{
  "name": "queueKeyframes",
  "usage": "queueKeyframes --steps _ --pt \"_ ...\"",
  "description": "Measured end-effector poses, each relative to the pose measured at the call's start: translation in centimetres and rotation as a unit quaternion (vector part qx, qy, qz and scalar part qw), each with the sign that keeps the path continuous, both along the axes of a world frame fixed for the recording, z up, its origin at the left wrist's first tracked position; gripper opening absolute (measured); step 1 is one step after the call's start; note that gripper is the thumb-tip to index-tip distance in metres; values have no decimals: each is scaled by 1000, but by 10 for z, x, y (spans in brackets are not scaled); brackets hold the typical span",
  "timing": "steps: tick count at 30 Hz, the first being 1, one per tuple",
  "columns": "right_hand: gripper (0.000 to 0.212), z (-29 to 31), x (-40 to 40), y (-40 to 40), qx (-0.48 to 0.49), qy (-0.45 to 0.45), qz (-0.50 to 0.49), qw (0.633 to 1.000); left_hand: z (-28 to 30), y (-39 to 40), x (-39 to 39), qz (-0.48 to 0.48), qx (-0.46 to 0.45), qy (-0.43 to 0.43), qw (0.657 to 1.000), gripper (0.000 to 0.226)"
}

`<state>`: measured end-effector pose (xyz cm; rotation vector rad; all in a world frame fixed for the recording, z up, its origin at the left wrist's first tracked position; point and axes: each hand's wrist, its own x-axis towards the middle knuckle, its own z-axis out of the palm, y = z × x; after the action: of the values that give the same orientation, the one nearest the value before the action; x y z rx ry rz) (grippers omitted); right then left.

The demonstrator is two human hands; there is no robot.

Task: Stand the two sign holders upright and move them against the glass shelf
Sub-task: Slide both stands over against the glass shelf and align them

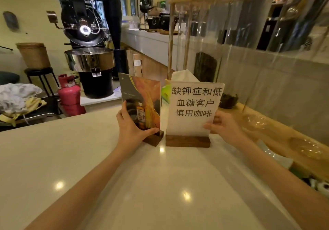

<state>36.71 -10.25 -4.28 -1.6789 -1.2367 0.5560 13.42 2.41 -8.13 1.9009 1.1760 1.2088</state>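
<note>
Two sign holders stand upright side by side on the white counter [89,158]. The left sign holder [142,94] shows an orange and dark picture in a clear panel on a dark wooden base. My left hand [131,128] grips its lower left edge, thumb along the bottom. The right sign holder [194,105] carries a white sheet with black Chinese characters, set in a brown wooden base [187,140]. My right hand [224,124] holds its lower right corner. The glass shelf [240,43], framed in light wood, rises just behind and to the right.
A tissue box [183,76] sits behind the white sign. A black coffee roaster [85,34] and a pink gas cylinder [70,94] stand left beyond the counter edge. Wrapped items [258,123] lie on the wooden ledge at right.
</note>
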Motion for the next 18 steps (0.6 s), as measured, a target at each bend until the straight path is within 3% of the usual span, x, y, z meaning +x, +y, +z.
queueKeyframes --steps 5,18 --pt "35 3 26 -11 12 31 -41 999 1 10 37 -36 0 -3 999 126" --pt "38 0 56 -32 16 -15 -147 989 3 25 114 -116 11 -6 993 125"
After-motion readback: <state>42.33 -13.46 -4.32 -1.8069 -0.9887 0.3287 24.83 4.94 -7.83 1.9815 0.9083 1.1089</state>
